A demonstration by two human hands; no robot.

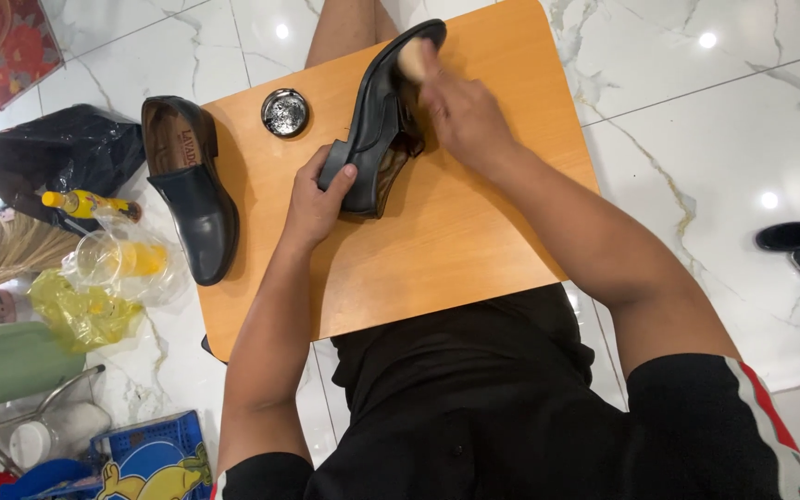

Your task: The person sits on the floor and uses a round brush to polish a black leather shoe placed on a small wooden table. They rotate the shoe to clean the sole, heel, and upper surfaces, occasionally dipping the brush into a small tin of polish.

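Two black shoes (377, 116) (187, 185), one tin (285, 113)

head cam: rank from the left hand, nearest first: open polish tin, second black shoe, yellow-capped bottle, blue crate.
From the left hand, which grips the heel of the shoe being worked on:
1. Open polish tin, just above it on the board.
2. Second black shoe, at the board's left edge.
3. Yellow-capped bottle, on the floor, farther left.
4. Blue crate, bottom left.

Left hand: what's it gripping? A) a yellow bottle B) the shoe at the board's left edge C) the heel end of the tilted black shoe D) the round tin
C: the left hand grips the heel end of the tilted shoe on the board, while the tin and other shoe sit untouched.
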